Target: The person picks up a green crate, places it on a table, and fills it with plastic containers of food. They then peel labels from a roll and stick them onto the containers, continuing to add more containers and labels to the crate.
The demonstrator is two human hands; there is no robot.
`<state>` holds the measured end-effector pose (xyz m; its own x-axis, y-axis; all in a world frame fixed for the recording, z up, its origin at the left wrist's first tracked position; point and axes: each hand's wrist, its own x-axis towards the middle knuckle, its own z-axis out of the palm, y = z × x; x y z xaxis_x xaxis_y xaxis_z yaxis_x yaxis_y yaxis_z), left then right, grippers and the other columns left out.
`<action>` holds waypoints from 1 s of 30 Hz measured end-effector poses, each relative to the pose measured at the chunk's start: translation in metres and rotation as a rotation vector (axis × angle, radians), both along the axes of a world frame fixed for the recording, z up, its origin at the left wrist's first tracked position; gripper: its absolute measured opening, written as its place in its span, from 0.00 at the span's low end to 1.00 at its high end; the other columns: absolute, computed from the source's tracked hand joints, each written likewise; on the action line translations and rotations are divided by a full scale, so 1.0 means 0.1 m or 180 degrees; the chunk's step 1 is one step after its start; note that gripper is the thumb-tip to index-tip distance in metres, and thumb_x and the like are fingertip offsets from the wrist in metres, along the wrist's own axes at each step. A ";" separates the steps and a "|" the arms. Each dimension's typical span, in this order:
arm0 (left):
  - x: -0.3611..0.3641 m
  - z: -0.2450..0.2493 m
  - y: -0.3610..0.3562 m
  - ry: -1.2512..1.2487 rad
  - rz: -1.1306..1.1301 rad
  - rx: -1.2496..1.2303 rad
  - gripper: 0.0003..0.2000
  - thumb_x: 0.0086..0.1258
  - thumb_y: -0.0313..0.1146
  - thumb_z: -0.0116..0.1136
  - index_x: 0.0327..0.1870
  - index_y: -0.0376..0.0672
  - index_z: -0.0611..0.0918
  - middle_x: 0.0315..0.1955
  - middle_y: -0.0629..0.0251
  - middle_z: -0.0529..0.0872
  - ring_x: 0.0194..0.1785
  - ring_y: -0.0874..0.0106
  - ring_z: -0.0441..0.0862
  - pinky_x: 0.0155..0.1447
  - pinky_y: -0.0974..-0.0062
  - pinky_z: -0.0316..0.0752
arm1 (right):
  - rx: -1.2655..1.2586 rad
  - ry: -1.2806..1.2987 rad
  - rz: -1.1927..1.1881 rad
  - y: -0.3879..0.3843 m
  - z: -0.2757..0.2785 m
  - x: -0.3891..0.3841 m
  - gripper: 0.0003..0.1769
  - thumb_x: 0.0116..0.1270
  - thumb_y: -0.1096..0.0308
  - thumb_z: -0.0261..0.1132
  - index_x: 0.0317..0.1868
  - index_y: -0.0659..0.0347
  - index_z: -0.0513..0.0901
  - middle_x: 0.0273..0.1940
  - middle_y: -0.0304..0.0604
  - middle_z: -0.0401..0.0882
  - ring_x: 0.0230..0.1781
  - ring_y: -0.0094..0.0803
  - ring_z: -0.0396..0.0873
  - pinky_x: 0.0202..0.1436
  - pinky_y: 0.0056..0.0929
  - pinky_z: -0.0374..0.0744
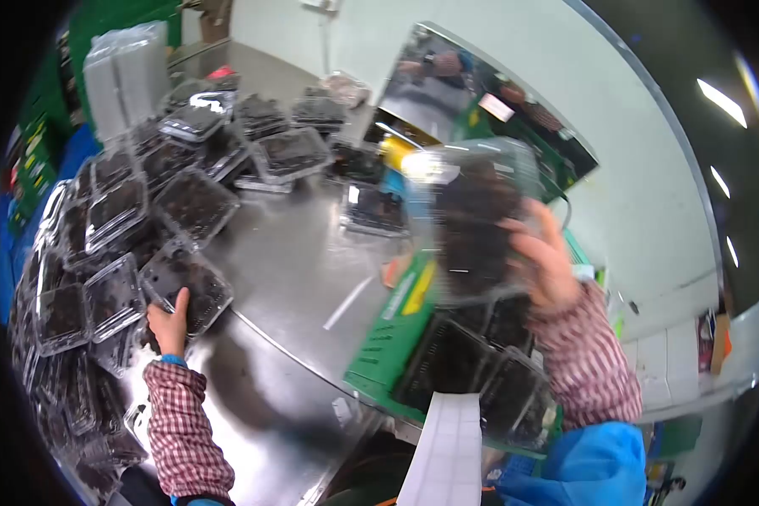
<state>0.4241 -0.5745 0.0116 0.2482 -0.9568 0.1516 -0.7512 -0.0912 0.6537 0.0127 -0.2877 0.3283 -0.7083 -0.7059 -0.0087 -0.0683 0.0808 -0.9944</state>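
Observation:
My right hand (548,257) grips a clear plastic box of dark contents (476,223), blurred by motion, above a green crate (388,337). Inside the crate lie several similar clear boxes (451,354). On the left, my left hand (170,325) has its thumb on the edge of another clear box (196,287) at the side of a large pile; its other fingers are partly hidden at the box's edge. Both forearms wear checked sleeves.
Many filled boxes (114,207) are heaped across the left of the metal table (270,337). Stacked empty clear trays (126,80) stand at the back left. A white label strip (443,455) hangs at the crate's near side. A mirror-like panel (430,76) leans against the wall.

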 end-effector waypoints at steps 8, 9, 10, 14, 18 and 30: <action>-0.85 0.92 0.75 0.3466 -0.1098 0.0747 0.15 0.60 0.30 0.64 0.45 0.37 0.73 0.37 0.66 0.79 0.37 0.77 0.76 0.44 0.79 0.70 | 0.0708 0.2281 -0.1079 3.64 -1.48 -1.48 0.27 0.58 0.71 0.57 0.59 0.65 0.67 0.52 0.48 0.73 0.55 0.39 0.72 0.57 0.38 0.72; -1.13 1.32 0.99 0.3651 -0.1533 0.0648 0.15 0.62 0.30 0.62 0.48 0.38 0.73 0.38 0.67 0.79 0.40 0.77 0.76 0.46 0.80 0.70 | 0.1649 0.4605 -0.0234 3.76 -1.80 -1.56 0.28 0.59 0.69 0.58 0.61 0.66 0.66 0.53 0.50 0.73 0.56 0.42 0.71 0.60 0.40 0.70; -1.43 1.71 1.24 0.3685 -0.2010 0.0515 0.16 0.63 0.30 0.61 0.50 0.39 0.73 0.40 0.68 0.78 0.42 0.77 0.76 0.48 0.80 0.69 | 0.1596 0.2576 -0.0671 3.66 -2.05 -1.61 0.30 0.60 0.66 0.59 0.63 0.66 0.64 0.56 0.53 0.71 0.58 0.44 0.69 0.61 0.41 0.68; -2.66 2.78 2.39 0.3080 -0.3761 0.0866 0.15 0.59 0.29 0.64 0.45 0.40 0.73 0.38 0.68 0.79 0.41 0.78 0.76 0.44 0.77 0.72 | 0.0939 0.1806 -0.1256 2.77 -0.98 -0.97 0.38 0.64 0.54 0.59 0.68 0.63 0.57 0.65 0.53 0.60 0.64 0.43 0.62 0.63 0.36 0.64; -3.63 2.67 3.76 0.3498 -0.5081 0.2062 0.27 0.55 0.34 0.69 0.51 0.42 0.65 0.47 0.55 0.72 0.52 0.69 0.72 0.51 0.74 0.71 | -0.0727 -0.0516 -0.0074 2.69 -0.30 -0.59 0.36 0.66 0.52 0.55 0.67 0.63 0.58 0.66 0.47 0.61 0.61 0.37 0.65 0.60 0.34 0.67; -2.63 1.88 1.79 -0.0436 -0.2080 -0.2047 0.28 0.50 0.30 0.62 0.56 0.41 0.70 0.56 0.50 0.71 0.61 0.51 0.65 0.62 0.53 0.58 | 0.2535 0.1701 -0.1424 4.07 -1.93 -2.25 0.30 0.71 0.59 0.50 0.68 0.66 0.55 0.65 0.56 0.60 0.66 0.46 0.59 0.68 0.34 0.58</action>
